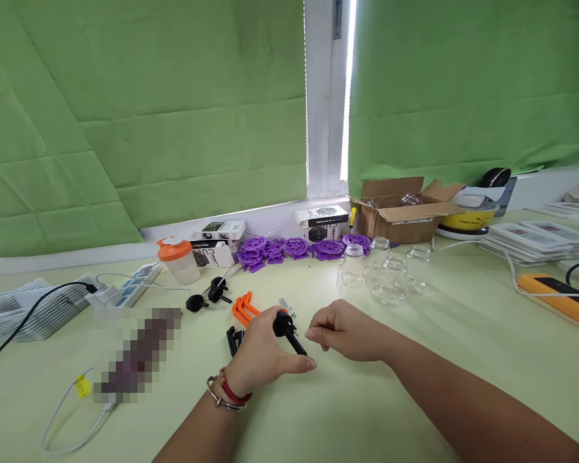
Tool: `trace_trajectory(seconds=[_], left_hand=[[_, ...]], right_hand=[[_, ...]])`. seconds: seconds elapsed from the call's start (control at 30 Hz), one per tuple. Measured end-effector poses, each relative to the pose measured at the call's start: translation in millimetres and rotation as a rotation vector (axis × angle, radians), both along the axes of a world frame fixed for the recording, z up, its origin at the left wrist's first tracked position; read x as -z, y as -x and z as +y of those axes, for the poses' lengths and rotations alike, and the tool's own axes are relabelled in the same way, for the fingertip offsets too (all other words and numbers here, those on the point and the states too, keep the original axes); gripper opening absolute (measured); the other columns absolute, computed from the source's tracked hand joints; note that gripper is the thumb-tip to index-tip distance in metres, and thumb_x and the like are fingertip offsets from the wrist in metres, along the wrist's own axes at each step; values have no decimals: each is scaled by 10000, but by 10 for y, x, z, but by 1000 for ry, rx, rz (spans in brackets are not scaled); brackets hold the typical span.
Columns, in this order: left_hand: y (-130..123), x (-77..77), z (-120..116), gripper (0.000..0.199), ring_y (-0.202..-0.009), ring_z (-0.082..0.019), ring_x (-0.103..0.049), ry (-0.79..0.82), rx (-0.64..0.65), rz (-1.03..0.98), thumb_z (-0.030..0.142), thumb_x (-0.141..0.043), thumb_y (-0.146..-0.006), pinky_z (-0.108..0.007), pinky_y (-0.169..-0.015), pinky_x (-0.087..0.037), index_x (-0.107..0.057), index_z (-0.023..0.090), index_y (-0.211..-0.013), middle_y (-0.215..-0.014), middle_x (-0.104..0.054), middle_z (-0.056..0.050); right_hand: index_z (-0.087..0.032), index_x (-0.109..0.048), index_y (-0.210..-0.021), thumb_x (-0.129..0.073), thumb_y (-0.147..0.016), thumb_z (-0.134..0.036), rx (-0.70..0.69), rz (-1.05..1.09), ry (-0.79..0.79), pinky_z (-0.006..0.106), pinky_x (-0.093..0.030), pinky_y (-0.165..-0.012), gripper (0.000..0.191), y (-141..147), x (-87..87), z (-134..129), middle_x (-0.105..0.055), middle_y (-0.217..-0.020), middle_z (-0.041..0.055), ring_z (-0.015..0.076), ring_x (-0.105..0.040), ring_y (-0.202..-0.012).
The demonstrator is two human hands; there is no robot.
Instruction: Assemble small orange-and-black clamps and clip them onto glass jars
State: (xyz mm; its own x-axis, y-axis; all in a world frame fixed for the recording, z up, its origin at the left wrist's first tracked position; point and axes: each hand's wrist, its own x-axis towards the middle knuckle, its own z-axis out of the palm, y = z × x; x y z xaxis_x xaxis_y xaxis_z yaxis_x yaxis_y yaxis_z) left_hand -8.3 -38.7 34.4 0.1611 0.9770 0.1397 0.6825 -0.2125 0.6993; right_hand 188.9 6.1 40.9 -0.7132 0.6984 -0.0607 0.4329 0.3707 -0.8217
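Note:
My left hand (265, 354) is closed round a black plastic part (288, 330) with a round head and a straight arm pointing down to the right. Just to its right, my right hand (343, 329) has its fingers curled and thumb pressed in; whatever they may pinch cannot be made out. Behind my left hand lie several orange bent pieces (244, 310) and a few slim metal rods (287, 307). Black plastic pieces (233, 339), partly hidden by the hand, rest beside its wrist. Farther back on the left are two black round-headed parts (217, 290) with thin rods.
Purple round plastic parts (295, 247) line the back, near printed boxes (321, 222). Several clear glass jars (390, 281) stand right of centre, before an open cardboard box (399, 218). An orange-lidded shaker (178, 261), power strip (137, 283) and cables are left; an orange device (554, 297) lies right.

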Motion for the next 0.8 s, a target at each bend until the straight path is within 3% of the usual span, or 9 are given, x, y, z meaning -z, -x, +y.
trace_trajectory(seconds=[0.13,0.2,0.3,0.4,0.47,0.53,0.63,0.7,0.8], left_hand=[[-29,55,-11,719,-842,-228,-559,-144,-106,73,494,-789,-446,-363,-738,-463,-536,175,-1039,-934,-588,-54],[-23,101,0,853,-974,-283,-547,-227,-155,82,490,-796,-443,-430,-837,-449,-479,174,-1168,-1067,-571,-99],[11,159,25,1079,-1149,-339,-470,-332,-126,56,538,-808,-426,-493,-946,-396,-340,173,-1327,-1260,-480,-164],[51,185,46,1156,-1266,-357,-370,-419,-76,7,580,-789,-474,-512,-1012,-342,-233,177,-1404,-1386,-373,-197],[72,188,61,928,-1291,-331,-349,-493,-133,-43,548,-717,-633,-504,-1044,-308,-303,192,-1384,-1394,-386,-174],[85,191,83,601,-1208,-277,-452,-499,-208,-141,473,-596,-791,-459,-1013,-360,-434,206,-1304,-1301,-496,-135],[89,215,139,423,-922,-193,-599,-335,-229,-369,418,-535,-848,-355,-823,-491,-514,211,-1216,-1068,-622,-82],[94,240,191,425,-804,-159,-607,-231,-197,-500,418,-560,-830,-313,-722,-513,-508,211,-1198,-1003,-631,-60],[163,249,277,470,-799,-148,-611,-172,-198,-595,425,-590,-799,-294,-691,-516,-479,206,-1200,-1033,-616,-66]], right_hand=[[-128,-600,-673,-500,-819,-555,-94,230,496,232,-385,-513,463,163,188,-41,-616,-664,43,107,-534,-557],[-121,-608,-696,-547,-790,-551,-77,352,611,236,-401,-533,445,236,243,-67,-609,-658,42,123,-564,-600],[-121,-619,-770,-583,-776,-525,-17,459,630,247,-411,-555,405,273,247,-77,-573,-594,10,125,-556,-585],[-134,-606,-750,-572,-803,-477,32,438,470,249,-401,-567,349,240,211,-43,-561,-584,-1,111,-514,-562],[-150,-587,-702,-546,-831,-424,92,355,243,241,-370,-555,306,211,205,-7,-554,-600,-4,106,-484,-562],[-165,-570,-663,-512,-858,-368,152,246,-59,241,-327,-545,287,191,223,32,-527,-593,-13,107,-454,-563],[-181,-590,-698,-467,-891,-310,187,112,-423,248,-301,-564,263,188,282,84,-525,-605,-10,120,-454,-587],[-187,-615,-769,-445,-907,-297,187,50,-525,247,-310,-584,245,203,322,123,-554,-641,3,131,-484,-620],[-189,-629,-840,-415,-927,-294,218,-23,-598,241,-322,-601,253,262,357,234,-575,-673,14,137,-513,-649]])
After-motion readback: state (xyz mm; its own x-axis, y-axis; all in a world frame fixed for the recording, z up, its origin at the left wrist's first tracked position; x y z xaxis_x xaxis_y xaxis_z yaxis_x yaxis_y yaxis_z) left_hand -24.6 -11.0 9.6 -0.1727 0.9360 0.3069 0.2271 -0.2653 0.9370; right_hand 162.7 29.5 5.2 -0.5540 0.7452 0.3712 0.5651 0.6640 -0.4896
